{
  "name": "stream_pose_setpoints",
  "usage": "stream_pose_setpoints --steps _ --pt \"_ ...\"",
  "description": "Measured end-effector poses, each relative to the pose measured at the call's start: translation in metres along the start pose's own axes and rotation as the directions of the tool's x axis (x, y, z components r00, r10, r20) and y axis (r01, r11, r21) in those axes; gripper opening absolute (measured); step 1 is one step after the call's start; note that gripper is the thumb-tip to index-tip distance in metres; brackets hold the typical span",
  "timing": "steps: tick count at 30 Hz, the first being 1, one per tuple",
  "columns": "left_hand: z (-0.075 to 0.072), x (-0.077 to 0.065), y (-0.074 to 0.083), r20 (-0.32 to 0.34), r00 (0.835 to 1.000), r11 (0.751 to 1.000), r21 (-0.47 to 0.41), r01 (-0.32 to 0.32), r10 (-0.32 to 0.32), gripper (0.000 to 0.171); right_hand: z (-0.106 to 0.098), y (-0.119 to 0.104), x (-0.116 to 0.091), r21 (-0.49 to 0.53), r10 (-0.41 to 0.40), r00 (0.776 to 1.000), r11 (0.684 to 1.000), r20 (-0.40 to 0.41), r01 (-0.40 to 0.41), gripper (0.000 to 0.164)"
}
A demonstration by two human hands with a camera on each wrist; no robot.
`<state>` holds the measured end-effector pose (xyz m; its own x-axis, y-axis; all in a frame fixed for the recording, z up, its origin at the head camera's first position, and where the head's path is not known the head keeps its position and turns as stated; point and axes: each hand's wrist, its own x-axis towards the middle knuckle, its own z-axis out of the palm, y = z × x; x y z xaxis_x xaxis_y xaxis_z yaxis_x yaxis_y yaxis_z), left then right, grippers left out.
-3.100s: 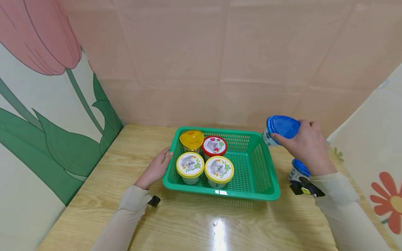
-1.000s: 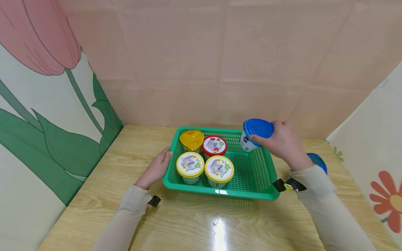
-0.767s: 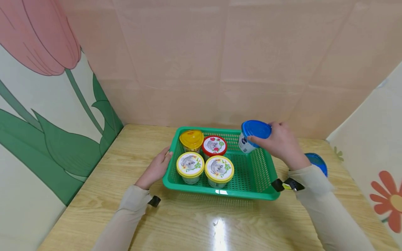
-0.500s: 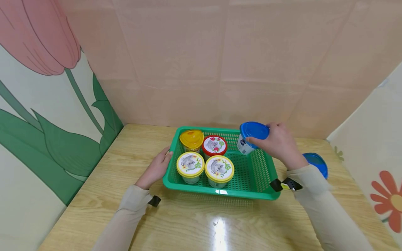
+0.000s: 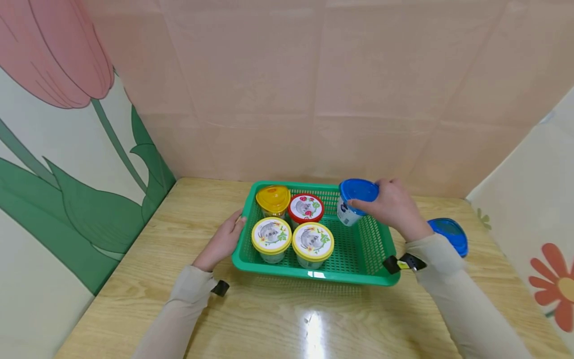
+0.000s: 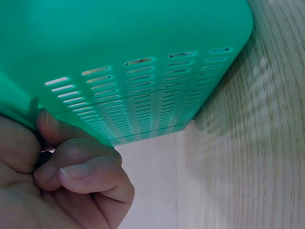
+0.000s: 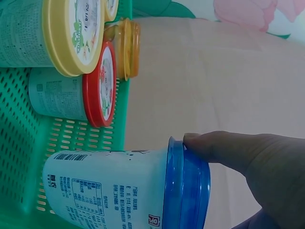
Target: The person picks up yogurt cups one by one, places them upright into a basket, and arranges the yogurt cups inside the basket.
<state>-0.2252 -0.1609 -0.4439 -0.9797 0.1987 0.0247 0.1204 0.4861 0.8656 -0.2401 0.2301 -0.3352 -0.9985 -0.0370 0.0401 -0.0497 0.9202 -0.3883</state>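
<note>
My right hand [image 5: 394, 207] pinches a white printed tub with a blue lid [image 7: 109, 186] by its lid. In the head view this tub is at the back right of the green basket [image 5: 314, 277], its lower part below the rim. Whether it touches the basket floor cannot be told. My left hand [image 5: 224, 239] grips the basket's left rim, with curled fingers [image 6: 90, 167] at the edge in the left wrist view. Inside the basket's left part stand an orange-lidded tub [image 5: 273, 198], a red-lidded tub [image 5: 307, 207] and two yellow-lidded tubs [image 5: 271, 234].
Another tub with a blue lid [image 5: 450, 235] stands on the wooden table [image 5: 251, 319] right of the basket, partly behind my right forearm. A pink-beige covered wall [image 5: 314, 99] rises behind the table. Painted panels flank both sides.
My right hand has carried the blue-lidded tub leftward from beyond the basket's right rim, then lowered it into the back right part. The left hand stays at the rim.
</note>
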Motion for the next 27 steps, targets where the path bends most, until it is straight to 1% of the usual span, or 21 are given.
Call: stream_pose_setpoints --steps 4,11,15,21,27 --pt "0.000 0.000 0.000 0.000 1.000 1.000 -0.005 -0.004 0.004 0.054 0.005 0.002 0.002 -0.014 -0.012 1.000 1.000 0.007 0.012 0.108" --pt "0.000 -0.001 0.001 0.002 1.000 1.000 -0.011 -0.001 0.001 0.053 0.011 -0.001 0.004 -0.013 0.007 0.998 1.000 0.061 -0.007 0.111" --pt "0.000 -0.001 0.001 -0.002 1.000 1.000 -0.011 -0.004 0.004 0.053 0.013 -0.005 0.004 -0.030 0.011 0.997 1.000 0.073 -0.008 0.108" --pt "0.000 0.000 0.001 -0.002 1.000 1.000 -0.012 -0.006 0.006 0.053 0.018 -0.006 0.007 -0.034 0.026 0.995 0.999 0.099 -0.022 0.112" --pt "-0.001 -0.001 0.002 -0.001 1.000 1.000 -0.012 -0.007 0.007 0.053 0.024 -0.005 0.009 -0.036 0.019 0.993 0.999 0.113 -0.015 0.111"
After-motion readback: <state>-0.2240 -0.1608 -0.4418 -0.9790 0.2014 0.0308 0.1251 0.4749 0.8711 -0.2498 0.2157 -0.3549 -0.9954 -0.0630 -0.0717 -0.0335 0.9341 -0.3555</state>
